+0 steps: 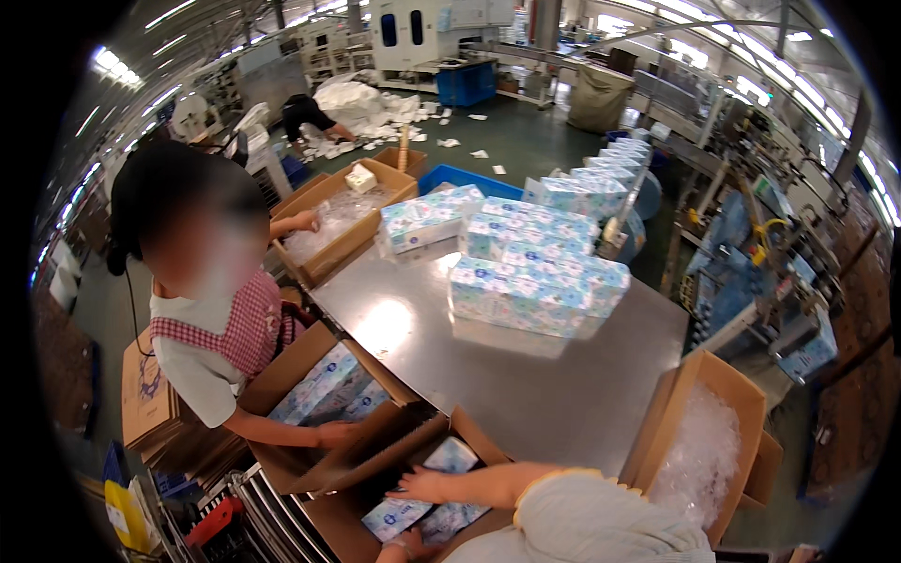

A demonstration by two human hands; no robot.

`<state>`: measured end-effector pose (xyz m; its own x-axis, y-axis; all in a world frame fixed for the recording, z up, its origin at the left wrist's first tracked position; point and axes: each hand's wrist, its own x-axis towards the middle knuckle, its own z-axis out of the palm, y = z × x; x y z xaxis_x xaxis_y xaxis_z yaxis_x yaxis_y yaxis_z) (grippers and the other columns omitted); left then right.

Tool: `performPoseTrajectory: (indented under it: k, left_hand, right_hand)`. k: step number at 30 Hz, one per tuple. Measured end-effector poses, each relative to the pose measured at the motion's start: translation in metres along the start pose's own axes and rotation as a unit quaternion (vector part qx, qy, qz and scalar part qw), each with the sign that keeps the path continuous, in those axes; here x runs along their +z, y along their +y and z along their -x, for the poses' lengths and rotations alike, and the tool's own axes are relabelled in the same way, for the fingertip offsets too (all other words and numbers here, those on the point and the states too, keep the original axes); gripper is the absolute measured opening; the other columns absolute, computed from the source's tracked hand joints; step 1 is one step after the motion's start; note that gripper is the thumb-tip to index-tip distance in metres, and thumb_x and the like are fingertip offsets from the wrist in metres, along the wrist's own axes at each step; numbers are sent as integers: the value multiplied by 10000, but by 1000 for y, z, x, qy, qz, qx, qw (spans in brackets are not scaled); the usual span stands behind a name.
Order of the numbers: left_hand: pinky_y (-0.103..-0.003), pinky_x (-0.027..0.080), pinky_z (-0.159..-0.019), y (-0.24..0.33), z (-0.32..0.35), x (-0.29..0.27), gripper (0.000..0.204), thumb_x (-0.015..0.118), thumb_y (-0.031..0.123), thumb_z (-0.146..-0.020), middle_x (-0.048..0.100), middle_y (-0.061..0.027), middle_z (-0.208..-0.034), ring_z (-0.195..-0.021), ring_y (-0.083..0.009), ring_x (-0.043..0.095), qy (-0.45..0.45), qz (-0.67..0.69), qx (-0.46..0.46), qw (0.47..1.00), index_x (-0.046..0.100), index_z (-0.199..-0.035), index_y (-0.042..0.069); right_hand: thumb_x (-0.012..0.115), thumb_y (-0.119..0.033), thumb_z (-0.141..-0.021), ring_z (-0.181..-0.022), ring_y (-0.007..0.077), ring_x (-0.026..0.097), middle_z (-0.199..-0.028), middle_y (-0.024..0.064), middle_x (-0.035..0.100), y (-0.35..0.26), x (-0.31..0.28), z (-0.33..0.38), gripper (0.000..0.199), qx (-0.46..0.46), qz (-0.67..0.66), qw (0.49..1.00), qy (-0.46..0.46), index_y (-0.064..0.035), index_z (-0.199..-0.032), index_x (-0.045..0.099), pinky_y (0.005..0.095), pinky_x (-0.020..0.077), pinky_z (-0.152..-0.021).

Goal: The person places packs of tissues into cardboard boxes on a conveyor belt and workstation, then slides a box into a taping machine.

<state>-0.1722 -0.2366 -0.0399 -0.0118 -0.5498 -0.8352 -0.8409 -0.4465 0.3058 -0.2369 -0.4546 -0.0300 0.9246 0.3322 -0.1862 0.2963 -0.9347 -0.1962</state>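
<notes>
Nearest, 1 pale sleeve is seen; beneath the right grip, packs are touched inside 1 carton, the left grip nearby. Whether either is clenched cannot be told. At least 3 packs appear boxed; ahead, at least 3 groups are left on the surface.

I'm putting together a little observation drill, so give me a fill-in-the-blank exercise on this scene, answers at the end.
1. The person's right hand is by floral packs inside an open box made of ____.
2. The co-worker stands to the person's ____.
3. The co-worker's apron has a red-and-white ____ pattern.
4. The bin just beyond the metal table is coloured ____.

Missing words: cardboard; left; checked; blue.
</notes>
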Motion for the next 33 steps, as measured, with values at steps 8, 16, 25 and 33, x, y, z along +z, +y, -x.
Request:
performPoseTrajectory:
  k: [8, 16, 25, 33]
  left_hand:
    - [-481, 551, -814, 89, 47, -142, 451, 701, 295, -898, 700, -250, -886, -889, -420, 690, 242, 156, 79, 954, 646, -1229, -5]
    - [-456, 494, -919, 261, -31, -351, 209, 729, 79, -817, 666, -165, -1109, -1051, -384, 611, 526, 51, 363, 767, 686, -1021, 59]
    - [-606, 129, -1225, 340, -135, -467, 1232, 897, 523, -638, 235, -254, -1627, -1525, -399, 220, 344, -307, 264, 847, 248, -1612, 140]
    - [-476, 358, -1120, 311, -119, -432, 775, 832, 280, -645, 561, -177, -1220, -1213, -354, 531, 267, -397, 451, 754, 524, -1310, 28]
  right_hand:
    - [703, -345, -876, -962, 340, 690, -1044, 176, 732, 66, -38, 48, 386, 83, -390, 913, -84, -35, -1105, 728, 436, 549, -842]
    - [801, -227, -774, -1332, 404, 495, -1423, 215, 523, 335, -188, 466, 920, 627, 188, 725, 214, -115, -1561, 337, 659, 286, -1137]
    - [830, -406, -670, -955, 420, 668, -1105, 277, 626, 247, -144, 448, 1111, 553, -123, 817, 105, -6, -1549, 282, 470, 547, -846]
    - [852, -385, -678, -1090, 407, 631, -1211, 260, 588, 85, -143, 480, 1201, 649, -31, 753, 102, -163, -1636, 161, 499, 464, -1016]
